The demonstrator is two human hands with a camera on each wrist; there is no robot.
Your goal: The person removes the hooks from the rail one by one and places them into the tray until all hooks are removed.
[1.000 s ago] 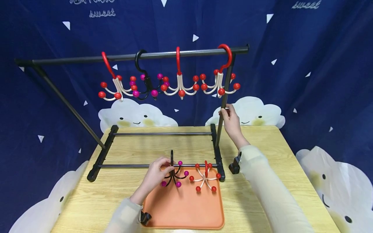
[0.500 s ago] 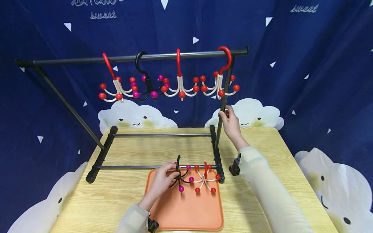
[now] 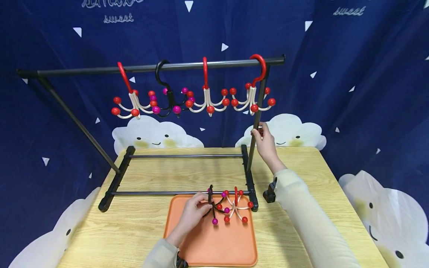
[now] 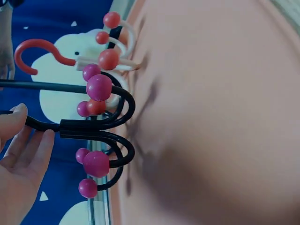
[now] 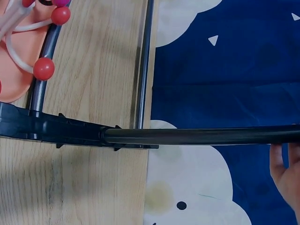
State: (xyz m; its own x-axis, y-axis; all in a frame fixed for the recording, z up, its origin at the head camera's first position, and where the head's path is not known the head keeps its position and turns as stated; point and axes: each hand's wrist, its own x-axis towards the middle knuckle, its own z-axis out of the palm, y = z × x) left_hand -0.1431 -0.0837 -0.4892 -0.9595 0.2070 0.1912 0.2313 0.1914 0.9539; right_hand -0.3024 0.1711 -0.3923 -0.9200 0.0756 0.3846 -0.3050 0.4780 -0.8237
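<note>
My left hand (image 3: 193, 211) pinches the neck of a black octopus hanger (image 4: 75, 125) with magenta balls, between thumb and fingers. The hanger is upright, hook up, close over the orange tray (image 3: 221, 247), its shadow falling on the tray. Right beside it on the tray stands a white octopus hanger (image 3: 236, 196) with a red hook and red balls; the two overlap in the head view. My right hand (image 3: 267, 145) holds the right upright post (image 5: 201, 136) of the black garment rack, thumb in front; some fingers are hidden behind the post.
From the rack's top rail (image 3: 187, 66) hang a black hanger (image 3: 170, 98) and three white-and-red ones, such as the leftmost (image 3: 134, 98). The rack's base bars (image 3: 147, 192) lie on the wooden table (image 3: 295, 208), the front one along the tray's back edge. A blue curtain (image 3: 335, 93) stands behind.
My left hand has carried the black hanger rightward and slightly toward me, up beside the white-and-red hanger on the tray. My right hand has stayed on the post.
</note>
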